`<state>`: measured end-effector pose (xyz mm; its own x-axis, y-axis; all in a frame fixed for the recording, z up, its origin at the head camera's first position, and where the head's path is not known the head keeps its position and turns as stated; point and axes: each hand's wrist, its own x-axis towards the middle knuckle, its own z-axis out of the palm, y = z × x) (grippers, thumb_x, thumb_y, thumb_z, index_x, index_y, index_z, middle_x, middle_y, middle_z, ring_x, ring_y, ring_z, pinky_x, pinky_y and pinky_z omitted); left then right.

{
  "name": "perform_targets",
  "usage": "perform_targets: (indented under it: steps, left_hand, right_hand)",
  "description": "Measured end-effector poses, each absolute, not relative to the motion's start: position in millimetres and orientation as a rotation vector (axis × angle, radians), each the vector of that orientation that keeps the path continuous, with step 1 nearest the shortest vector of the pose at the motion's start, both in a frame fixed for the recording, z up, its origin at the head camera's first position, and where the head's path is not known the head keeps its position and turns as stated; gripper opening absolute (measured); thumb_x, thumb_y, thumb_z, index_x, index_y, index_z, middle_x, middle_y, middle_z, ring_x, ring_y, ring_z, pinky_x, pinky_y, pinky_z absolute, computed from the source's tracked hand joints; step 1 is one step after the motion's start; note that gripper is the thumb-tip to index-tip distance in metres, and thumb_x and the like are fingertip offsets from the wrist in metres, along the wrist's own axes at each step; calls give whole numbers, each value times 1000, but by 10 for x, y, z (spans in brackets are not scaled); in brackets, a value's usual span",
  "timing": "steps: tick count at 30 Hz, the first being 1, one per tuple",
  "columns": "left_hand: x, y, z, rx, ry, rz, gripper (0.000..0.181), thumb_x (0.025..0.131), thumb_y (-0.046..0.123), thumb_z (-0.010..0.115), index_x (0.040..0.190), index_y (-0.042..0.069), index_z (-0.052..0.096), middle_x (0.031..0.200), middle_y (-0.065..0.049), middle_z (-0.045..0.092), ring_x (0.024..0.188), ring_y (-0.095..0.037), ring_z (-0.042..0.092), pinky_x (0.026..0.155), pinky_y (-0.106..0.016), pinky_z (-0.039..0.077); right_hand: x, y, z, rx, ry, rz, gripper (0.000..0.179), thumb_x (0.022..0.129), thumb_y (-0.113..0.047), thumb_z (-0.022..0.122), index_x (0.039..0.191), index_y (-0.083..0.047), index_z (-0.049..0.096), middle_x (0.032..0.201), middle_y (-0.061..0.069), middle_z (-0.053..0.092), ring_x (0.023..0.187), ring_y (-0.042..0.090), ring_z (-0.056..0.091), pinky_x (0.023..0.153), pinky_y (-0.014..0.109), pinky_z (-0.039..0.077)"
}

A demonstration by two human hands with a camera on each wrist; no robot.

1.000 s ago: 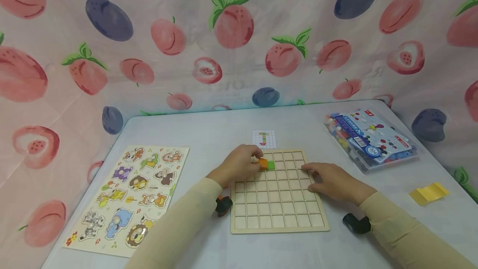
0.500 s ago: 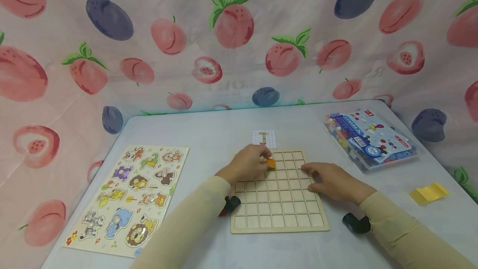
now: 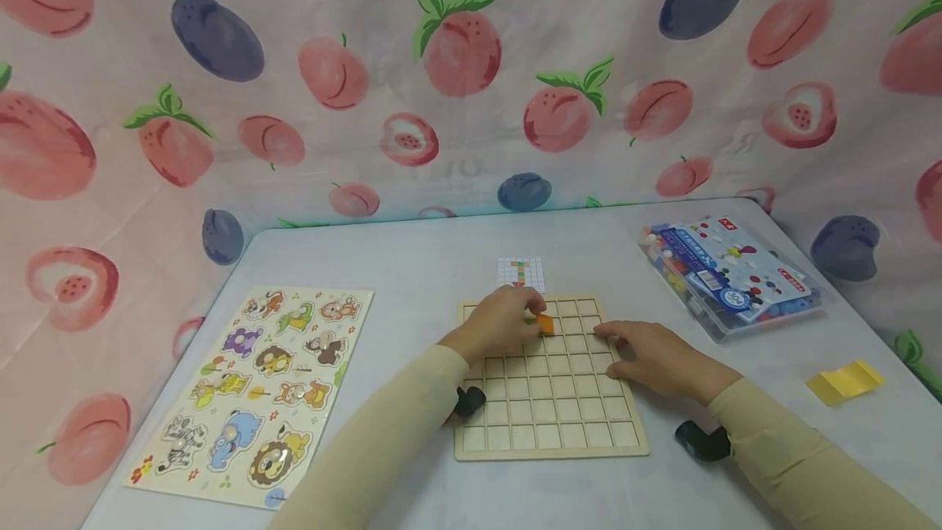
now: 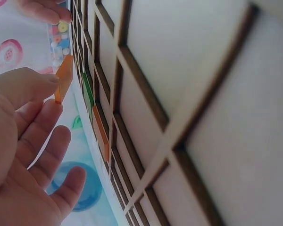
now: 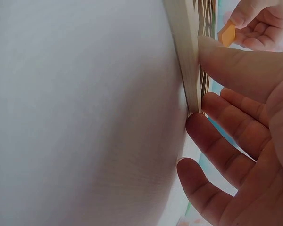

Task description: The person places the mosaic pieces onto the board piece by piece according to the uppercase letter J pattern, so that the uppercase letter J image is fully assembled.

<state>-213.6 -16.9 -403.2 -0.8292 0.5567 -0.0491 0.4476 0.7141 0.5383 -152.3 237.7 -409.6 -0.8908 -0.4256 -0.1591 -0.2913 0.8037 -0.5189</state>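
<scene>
My left hand (image 3: 502,322) pinches an orange square tile (image 3: 545,324) between thumb and fingertips, just above the far rows of a wooden grid board (image 3: 552,409). The left wrist view shows that held tile standing tilted, apart from the board. A green tile (image 4: 87,92) and another orange tile (image 4: 101,133) lie in neighbouring cells of the grid; in the head view my left hand mostly hides them. My right hand (image 3: 655,354) rests against the board's right edge, its thumb and fingertips touching the rim (image 5: 185,52), fingers loosely bent.
Behind the board lies a small pattern card (image 3: 521,271) with coloured squares. An animal puzzle board (image 3: 283,366) is on the left. At the far right are a clear case (image 3: 736,272) of colourful pieces and a folded yellow paper (image 3: 846,383).
My left hand has moved right along the far rows with the orange tile, passing over the green tile's place. My right hand has stayed at the board's edge.
</scene>
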Motion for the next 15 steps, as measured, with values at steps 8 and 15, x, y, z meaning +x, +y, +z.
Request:
perform_targets:
  steps: [8,15]
  left_hand:
    - [-2136,-135,-4046,797,2733,744,22,92,14,69,114,13,69,109,6,65,101,-12,56,86,-25,47]
    - [-2140,-104,-4054,797,2734,737,22,93,16,69,115,13,68,109,6,66,101,-13,56,87,-26,47]
  right_hand:
    - [-1523,2376,-4105,-545,2725,-718,59,90,-21,76,141,-1,53,129,17,62,117,36,57,101,59,41]
    - [-1523,2381,-4102,-552,2726,-725,59,90,-21,75,141,-1,53,132,18,60,119,37,57,102,59,40]
